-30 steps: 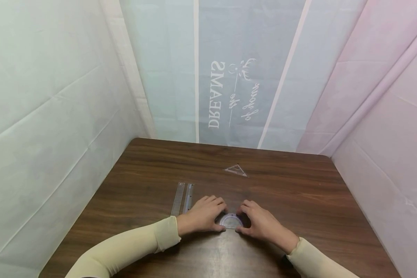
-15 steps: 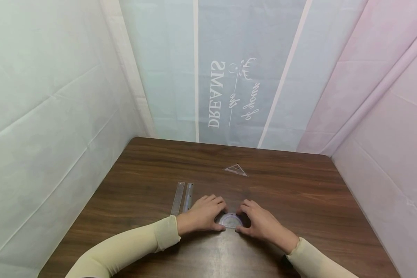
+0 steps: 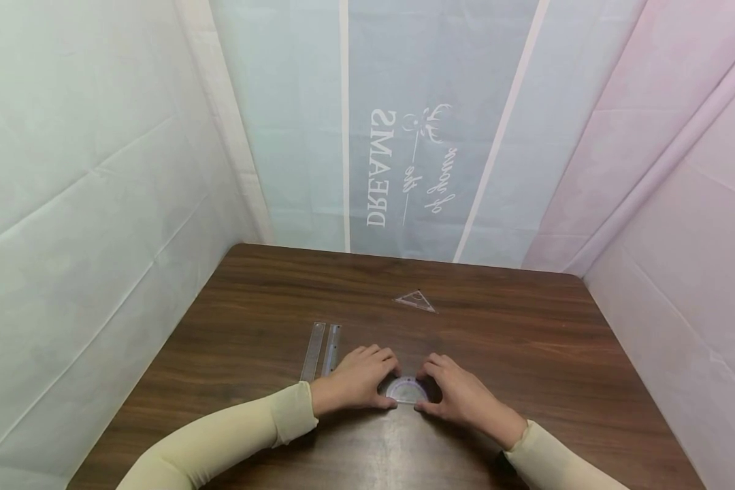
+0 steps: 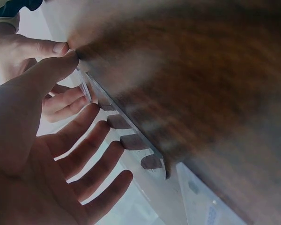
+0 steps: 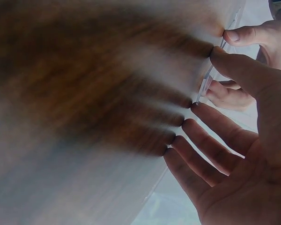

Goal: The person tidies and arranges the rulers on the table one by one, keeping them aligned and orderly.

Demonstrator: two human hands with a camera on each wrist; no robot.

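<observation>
A clear semicircular protractor (image 3: 407, 390) lies on the table between both hands, its straight edge toward the person. My left hand (image 3: 360, 376) holds its left end, thumb at the straight edge and index finger by the curve. At the other end my right hand (image 3: 462, 389) grips it the same way. The right wrist view shows the protractor (image 5: 204, 83) edge-on between thumb and index finger, the other fingertips down on the tabletop. Beyond my left fingers, in the left wrist view, runs a clear ruler (image 4: 126, 123).
Two straight rulers, a clear one (image 3: 313, 352) and a bluish one (image 3: 333, 347), lie side by side left of the left hand, their near ends hidden by the arm. A clear set square (image 3: 418, 299) lies farther back. Fabric walls (image 3: 441, 231) enclose the wooden table (image 3: 514, 313).
</observation>
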